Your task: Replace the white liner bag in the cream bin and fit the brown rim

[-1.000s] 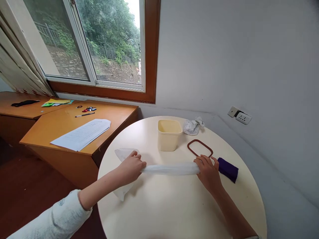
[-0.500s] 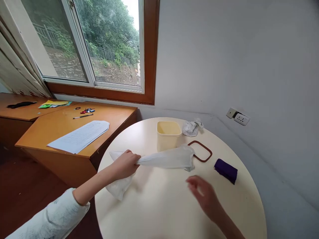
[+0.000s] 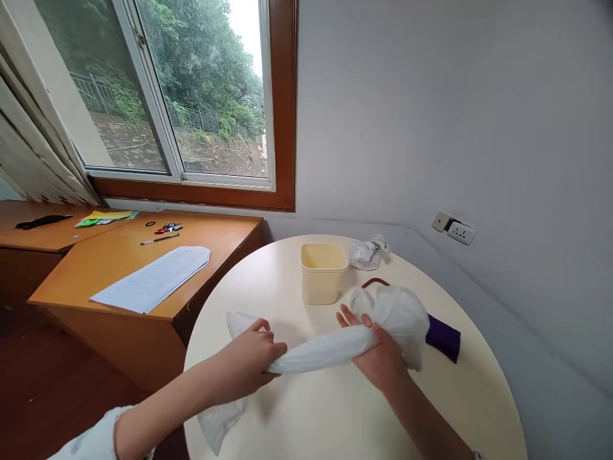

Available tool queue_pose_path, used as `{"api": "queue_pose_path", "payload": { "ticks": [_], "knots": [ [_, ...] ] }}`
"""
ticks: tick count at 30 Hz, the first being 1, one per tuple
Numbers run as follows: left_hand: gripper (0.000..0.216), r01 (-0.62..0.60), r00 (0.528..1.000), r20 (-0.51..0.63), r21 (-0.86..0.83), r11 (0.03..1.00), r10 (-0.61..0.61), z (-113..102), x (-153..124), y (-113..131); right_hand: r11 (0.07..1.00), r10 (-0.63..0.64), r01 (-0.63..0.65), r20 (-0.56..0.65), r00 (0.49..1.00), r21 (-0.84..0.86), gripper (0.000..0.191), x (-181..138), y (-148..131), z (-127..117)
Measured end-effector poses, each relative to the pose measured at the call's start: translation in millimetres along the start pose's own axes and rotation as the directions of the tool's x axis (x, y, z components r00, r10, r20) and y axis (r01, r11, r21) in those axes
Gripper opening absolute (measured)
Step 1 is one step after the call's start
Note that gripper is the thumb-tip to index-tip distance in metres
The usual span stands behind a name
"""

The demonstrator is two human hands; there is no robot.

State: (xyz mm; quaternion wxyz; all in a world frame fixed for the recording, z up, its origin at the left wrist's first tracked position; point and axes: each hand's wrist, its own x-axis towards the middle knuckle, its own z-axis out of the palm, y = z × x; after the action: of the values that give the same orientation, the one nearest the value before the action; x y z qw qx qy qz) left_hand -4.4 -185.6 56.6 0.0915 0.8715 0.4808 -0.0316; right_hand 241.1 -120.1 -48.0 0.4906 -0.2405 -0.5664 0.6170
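Observation:
A translucent white plastic bag [image 3: 330, 348], twisted into a long rope, stretches over the round cream table [image 3: 335, 421]. My left hand [image 3: 249, 358] is closed round the bag near its left end, whose loose tail hangs over the table's edge. My right hand [image 3: 378, 358] grips the bag farther right, where its puffed end bulges over my fingers. Behind the bag stands an empty cream plastic tub [image 3: 323, 271]. A brown rubber ring [image 3: 376, 282] is mostly hidden behind the bulge, and a purple folded cloth [image 3: 444, 338] lies just right of it.
A crumpled white bag [image 3: 368, 253] lies behind the tub near the wall. Left of the table stand wooden desks [image 3: 110, 255] with a paper sheet [image 3: 153, 278], a pen and small items. A window is above them; a wall socket [image 3: 460, 231] is at right.
My right hand let go of the bag's right end, swung back, and now grips the bag again nearer the middle. The freed end has puffed up over the ring. The left hand kept its grip.

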Motion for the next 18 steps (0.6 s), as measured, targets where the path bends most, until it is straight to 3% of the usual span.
{"api": "queue_pose_path", "payload": {
  "ticks": [4,7,12,14,18],
  "knots": [
    [0.012,0.061,0.998,0.014,0.014,0.998,-0.061,1.5,4.6,-9.6,0.998,-0.06,0.063,-0.197,0.979,0.01,0.02,-1.7,-25.9,-29.4],
    [0.017,0.085,0.996,-0.026,0.022,0.996,-0.084,0.7,10.6,-14.0,1.0,0.014,-0.005,-0.315,0.949,0.031,0.009,-6.9,-47.1,-43.1],
    [0.023,0.092,0.988,-0.131,0.062,0.994,-0.083,1.5,20.5,-21.6,0.989,0.151,-0.13,-0.492,0.857,0.076,0.031,-10.3,-74.4,-57.7],
    [0.026,0.088,0.976,-0.204,0.069,0.994,-0.072,1.2,24.2,-27.6,0.994,0.113,-0.098,-0.532,0.839,0.056,0.032,-6.1,-81.7,-64.9],
    [0.03,0.125,0.931,-0.353,0.052,0.991,-0.099,-9.2,35.6,-42.7,0.996,-0.092,0.066,-0.599,0.795,-0.066,0.02,12.4,-98.6,-82.1]
  ]
}}
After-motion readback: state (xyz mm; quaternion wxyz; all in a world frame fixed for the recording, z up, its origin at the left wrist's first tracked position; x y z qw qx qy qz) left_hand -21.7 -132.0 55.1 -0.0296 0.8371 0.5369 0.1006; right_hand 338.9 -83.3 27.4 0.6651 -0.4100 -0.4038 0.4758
